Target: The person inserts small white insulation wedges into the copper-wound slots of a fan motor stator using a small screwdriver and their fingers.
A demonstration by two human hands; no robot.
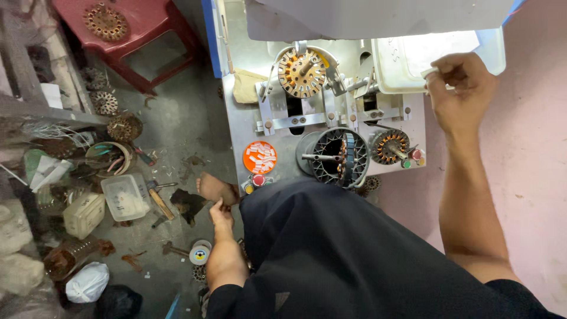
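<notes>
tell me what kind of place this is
Probably a small motor-winding workshop. A copper-wound stator sits on a metal bench machine, more wound cores lie around a cluttered floor, and the right hand holds a small white slip over a white tray.

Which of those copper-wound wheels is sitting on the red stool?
The copper-wound wheel at top left, alone on the red stool; the others are on the machine or floor.

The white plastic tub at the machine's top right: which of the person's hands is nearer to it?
Right. The right hand is at the white plastic tub's edge; the left hand hangs low beside the foot.
</notes>
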